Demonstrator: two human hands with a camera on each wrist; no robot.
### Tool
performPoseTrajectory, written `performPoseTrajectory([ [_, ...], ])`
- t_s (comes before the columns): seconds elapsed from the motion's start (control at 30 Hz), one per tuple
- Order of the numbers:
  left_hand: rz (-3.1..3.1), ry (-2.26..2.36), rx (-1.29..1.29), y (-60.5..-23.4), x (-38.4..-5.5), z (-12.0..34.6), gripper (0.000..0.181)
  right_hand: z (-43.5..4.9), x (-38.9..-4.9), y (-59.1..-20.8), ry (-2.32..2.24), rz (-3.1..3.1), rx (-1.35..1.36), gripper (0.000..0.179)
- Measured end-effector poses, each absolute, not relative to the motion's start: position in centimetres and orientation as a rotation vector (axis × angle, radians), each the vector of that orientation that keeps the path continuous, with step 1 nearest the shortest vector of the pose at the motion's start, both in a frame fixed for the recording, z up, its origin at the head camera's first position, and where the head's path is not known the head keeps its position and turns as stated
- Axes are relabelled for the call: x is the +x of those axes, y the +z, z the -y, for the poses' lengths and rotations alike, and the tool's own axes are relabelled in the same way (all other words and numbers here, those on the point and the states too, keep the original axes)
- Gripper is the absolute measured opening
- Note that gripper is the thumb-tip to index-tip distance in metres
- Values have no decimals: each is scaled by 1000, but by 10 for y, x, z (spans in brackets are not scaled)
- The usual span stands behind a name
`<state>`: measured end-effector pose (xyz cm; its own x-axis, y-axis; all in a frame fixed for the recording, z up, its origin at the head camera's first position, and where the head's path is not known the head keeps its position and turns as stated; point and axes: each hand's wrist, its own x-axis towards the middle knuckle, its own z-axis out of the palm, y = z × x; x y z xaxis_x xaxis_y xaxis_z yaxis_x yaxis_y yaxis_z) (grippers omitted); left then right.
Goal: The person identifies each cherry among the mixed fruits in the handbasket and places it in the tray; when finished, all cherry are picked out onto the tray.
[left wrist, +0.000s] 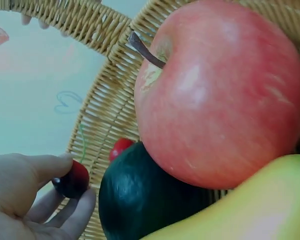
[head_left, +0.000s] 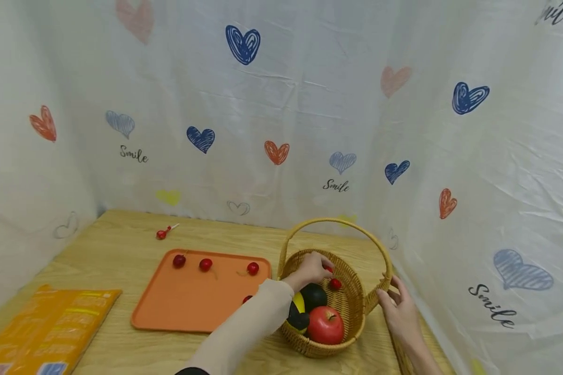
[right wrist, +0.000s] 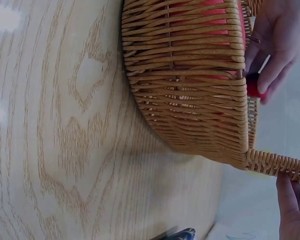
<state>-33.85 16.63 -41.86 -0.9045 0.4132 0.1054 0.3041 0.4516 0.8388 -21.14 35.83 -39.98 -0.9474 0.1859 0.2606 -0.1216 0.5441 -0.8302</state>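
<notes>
My left hand (head_left: 311, 269) reaches over the wicker basket (head_left: 362, 312) and pinches a dark red cherry (left wrist: 74, 179) between thumb and fingers; its thin green stem points up. My right hand (head_left: 402, 312) grips the basket handle (head_left: 336, 221) low on its right side, thumb in front. Inside the basket lie a big red apple (head_left: 326, 325), a dark green oval fruit (head_left: 315, 295) and a yellow fruit (left wrist: 250, 205). Another cherry (head_left: 335, 284) rests against the wicker in the basket. In the right wrist view the apple shows only partly through the weave.
An orange tray (head_left: 183, 307) with several cherries (head_left: 206, 264) stands left of the basket, partly behind my left sleeve. A red lollipop (head_left: 161, 234) lies behind the tray. At the front left is an orange package (head_left: 51, 328). A heart-print curtain (head_left: 244, 104) surrounds the table.
</notes>
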Motion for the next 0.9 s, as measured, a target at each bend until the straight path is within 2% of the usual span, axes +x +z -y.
performPoseTrajectory([
  [0.23, -2478, 1573, 713, -417, -327, -150, 17, -361, -210, -400, 1379, 2495, -80, 57],
  [0.73, -2255, 1648, 824, -405, -275, -96, 19, -355, -214, -398, 1327, 2503, -48, 53],
  [0.9, -2202, 1706, 841, -407, -271, -80, 20, -356, -210, -397, 1312, 2536, -93, 54],
])
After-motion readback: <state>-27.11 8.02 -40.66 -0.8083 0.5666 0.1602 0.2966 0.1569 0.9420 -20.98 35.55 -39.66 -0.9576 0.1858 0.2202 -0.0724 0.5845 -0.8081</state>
